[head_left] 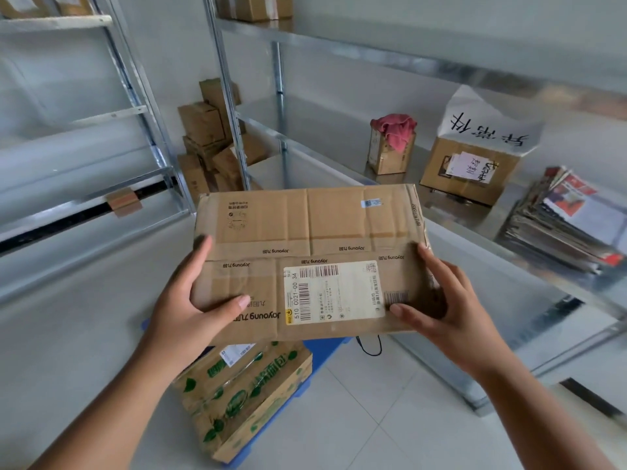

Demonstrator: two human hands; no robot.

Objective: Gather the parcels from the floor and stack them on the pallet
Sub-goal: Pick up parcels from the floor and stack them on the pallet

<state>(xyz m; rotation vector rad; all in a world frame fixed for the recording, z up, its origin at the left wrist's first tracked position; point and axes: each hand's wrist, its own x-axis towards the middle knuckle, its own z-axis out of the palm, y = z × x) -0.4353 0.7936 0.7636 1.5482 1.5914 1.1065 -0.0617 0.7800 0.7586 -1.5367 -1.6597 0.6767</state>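
I hold a flat brown cardboard parcel [305, 232] with a white shipping label in mid-air at chest height. My left hand [190, 300] grips its left edge, thumb on top. My right hand [441, 300] grips its right edge the same way. Below the parcel lies the blue pallet [325, 351], mostly hidden. A cardboard box with green print [244, 398] rests on the pallet, under the held parcel.
Metal shelving [509, 232] runs along the right, carrying a small box with a pink cloth [393, 144], a labelled box [468, 167] and a stack of magazines [570, 228]. Another rack [84, 205] stands at left. Several cartons [207, 144] are piled in the far corner. The floor is white tile.
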